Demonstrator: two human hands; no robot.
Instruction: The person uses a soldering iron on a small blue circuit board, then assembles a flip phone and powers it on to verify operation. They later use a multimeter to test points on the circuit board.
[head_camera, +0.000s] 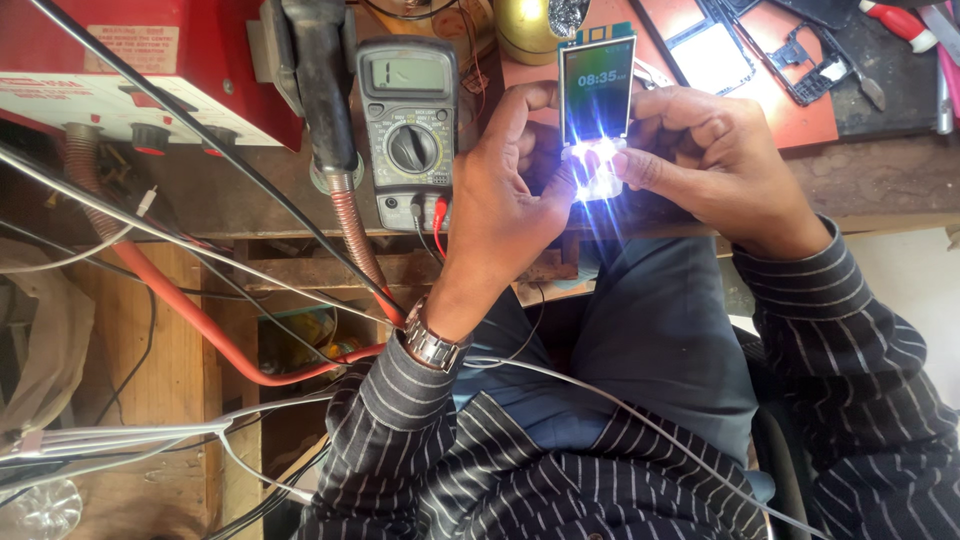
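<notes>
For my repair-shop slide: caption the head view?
Both hands, left and right, hold a small lit display module beside a grey multimeter.

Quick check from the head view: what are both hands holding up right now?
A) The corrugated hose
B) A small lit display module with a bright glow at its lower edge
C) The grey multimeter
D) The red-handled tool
B: the left hand and right hand pinch the small lit display module between them, while the multimeter lies untouched on the bench.

Even daylight, sharp focus. White glare flares from the lit screen (597, 85) base, possibly masking detail there; corners slightly stretched.
</notes>
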